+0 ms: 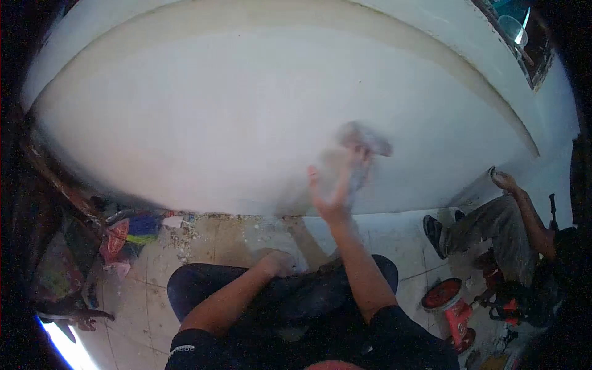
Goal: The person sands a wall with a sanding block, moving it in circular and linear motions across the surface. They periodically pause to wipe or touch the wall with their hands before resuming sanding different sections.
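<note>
My right hand [338, 200] is reached out in front of me, blurred by motion, with the thumb lifted off to the left. Its fingers press a dark oblong pad [368, 138] against a large, smooth white curved surface [203, 117]. Both the pad and the fingertips are smeared, so its make does not show. Down at my lap, my left hand [279, 262] is curled between my knees, close to something small and whitish; what its fingers hold is hidden.
To the right, another person sits with a hand [504, 180] near the white surface's lower edge. A red round-topped stool [443, 295] stands between us. Crumpled coloured wrappers [126, 237] lie at the left on the dirty tiled floor [132, 296]. A clear cup [513, 31] is at the upper right.
</note>
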`<action>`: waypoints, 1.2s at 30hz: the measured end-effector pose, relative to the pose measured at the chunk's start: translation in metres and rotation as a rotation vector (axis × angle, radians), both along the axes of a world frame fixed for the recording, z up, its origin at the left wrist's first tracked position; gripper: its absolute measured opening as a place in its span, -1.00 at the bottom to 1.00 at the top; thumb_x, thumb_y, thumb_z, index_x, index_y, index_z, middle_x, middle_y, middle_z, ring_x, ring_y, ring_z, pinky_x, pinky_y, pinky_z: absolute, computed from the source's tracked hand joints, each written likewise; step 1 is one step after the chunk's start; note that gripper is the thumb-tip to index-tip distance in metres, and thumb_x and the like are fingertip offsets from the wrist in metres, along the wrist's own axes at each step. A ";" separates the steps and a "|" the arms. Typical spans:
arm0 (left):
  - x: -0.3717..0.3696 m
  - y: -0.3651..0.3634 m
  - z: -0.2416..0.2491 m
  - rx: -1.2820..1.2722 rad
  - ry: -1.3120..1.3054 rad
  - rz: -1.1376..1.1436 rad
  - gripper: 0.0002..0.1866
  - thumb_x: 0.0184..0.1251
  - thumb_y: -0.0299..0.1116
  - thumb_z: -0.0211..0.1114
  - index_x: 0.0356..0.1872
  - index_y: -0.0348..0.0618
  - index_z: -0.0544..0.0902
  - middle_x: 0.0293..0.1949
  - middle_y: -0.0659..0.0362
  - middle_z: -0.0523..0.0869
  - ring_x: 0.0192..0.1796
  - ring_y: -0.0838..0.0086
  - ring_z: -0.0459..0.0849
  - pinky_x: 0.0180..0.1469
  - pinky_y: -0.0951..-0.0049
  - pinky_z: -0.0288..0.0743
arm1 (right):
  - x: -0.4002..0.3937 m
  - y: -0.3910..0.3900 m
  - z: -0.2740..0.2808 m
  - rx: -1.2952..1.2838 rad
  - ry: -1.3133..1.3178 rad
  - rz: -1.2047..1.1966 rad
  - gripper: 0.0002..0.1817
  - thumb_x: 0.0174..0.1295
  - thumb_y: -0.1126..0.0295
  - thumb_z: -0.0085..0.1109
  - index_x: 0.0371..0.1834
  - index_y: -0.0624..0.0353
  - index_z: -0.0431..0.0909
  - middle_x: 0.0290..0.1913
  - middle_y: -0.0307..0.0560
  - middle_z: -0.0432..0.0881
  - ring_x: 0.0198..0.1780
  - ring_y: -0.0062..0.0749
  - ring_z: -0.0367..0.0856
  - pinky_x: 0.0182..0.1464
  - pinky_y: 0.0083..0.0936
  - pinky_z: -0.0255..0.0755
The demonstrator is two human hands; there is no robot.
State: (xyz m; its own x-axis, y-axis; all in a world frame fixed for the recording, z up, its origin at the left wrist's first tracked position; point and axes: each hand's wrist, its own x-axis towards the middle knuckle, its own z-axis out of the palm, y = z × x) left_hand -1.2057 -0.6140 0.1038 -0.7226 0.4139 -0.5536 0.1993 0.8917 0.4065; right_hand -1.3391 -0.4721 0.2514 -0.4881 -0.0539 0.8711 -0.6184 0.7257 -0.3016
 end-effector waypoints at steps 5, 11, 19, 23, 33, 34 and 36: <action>-0.004 -0.006 -0.092 0.024 0.076 -0.051 -0.66 0.39 -0.09 0.27 0.00 -0.02 0.81 0.03 -0.01 0.82 0.09 0.04 0.79 0.17 0.03 0.63 | 0.015 -0.023 0.006 0.172 -0.142 0.048 0.10 0.37 -0.09 0.29 0.68 0.43 -0.08 0.68 0.44 -0.05 0.72 0.39 -0.29 0.61 0.36 -0.46; 0.013 0.000 0.058 -0.031 0.044 0.051 -0.62 0.45 -0.02 0.24 0.10 0.06 0.80 0.12 0.05 0.80 0.18 0.06 0.75 0.28 0.00 0.57 | -0.011 0.016 0.028 -0.131 -0.086 -0.057 0.09 0.38 -0.08 0.28 0.69 0.43 -0.08 0.69 0.44 -0.08 0.72 0.38 -0.29 0.61 0.34 -0.44; -0.002 0.002 -0.019 -0.041 0.073 -0.117 -0.31 0.49 0.32 0.08 0.19 -0.11 0.72 0.20 -0.04 0.76 0.28 0.00 0.69 0.34 0.00 0.52 | 0.000 -0.015 0.000 0.141 0.044 0.039 0.09 0.34 -0.11 0.30 0.68 0.40 -0.03 0.65 0.50 0.03 0.72 0.37 -0.25 0.61 0.36 -0.46; -0.002 -0.002 -0.028 -0.007 0.061 -0.090 -0.33 0.48 0.29 0.11 0.19 -0.10 0.73 0.21 -0.03 0.75 0.27 0.01 0.70 0.32 0.01 0.53 | -0.010 0.000 0.011 0.065 0.011 -0.034 0.07 0.34 -0.09 0.30 0.68 0.41 -0.01 0.65 0.51 0.03 0.71 0.41 -0.25 0.62 0.36 -0.47; -0.018 0.013 -0.121 -0.016 0.126 -0.187 -0.52 0.40 0.02 0.24 0.14 -0.09 0.76 0.16 -0.01 0.78 0.21 0.05 0.74 0.24 0.03 0.59 | 0.009 -0.012 0.015 0.151 -0.088 0.015 0.08 0.36 -0.09 0.29 0.68 0.43 -0.04 0.67 0.48 -0.04 0.71 0.40 -0.26 0.62 0.34 -0.45; -0.015 0.016 -0.119 -0.007 0.104 -0.197 -0.52 0.40 0.02 0.24 0.14 -0.09 0.76 0.16 -0.01 0.78 0.21 0.05 0.74 0.24 0.03 0.59 | 0.010 -0.015 0.015 0.151 -0.119 -0.004 0.08 0.36 -0.07 0.30 0.68 0.44 -0.04 0.67 0.47 -0.04 0.71 0.40 -0.26 0.63 0.34 -0.43; -0.025 0.012 -0.096 -0.006 0.061 -0.315 -0.56 0.43 -0.04 0.22 0.10 -0.13 0.77 0.12 -0.04 0.79 0.18 0.05 0.76 0.21 0.02 0.61 | 0.010 -0.013 0.013 0.150 -0.151 -0.017 0.08 0.36 -0.05 0.31 0.68 0.45 -0.05 0.68 0.46 -0.04 0.71 0.40 -0.26 0.63 0.33 -0.40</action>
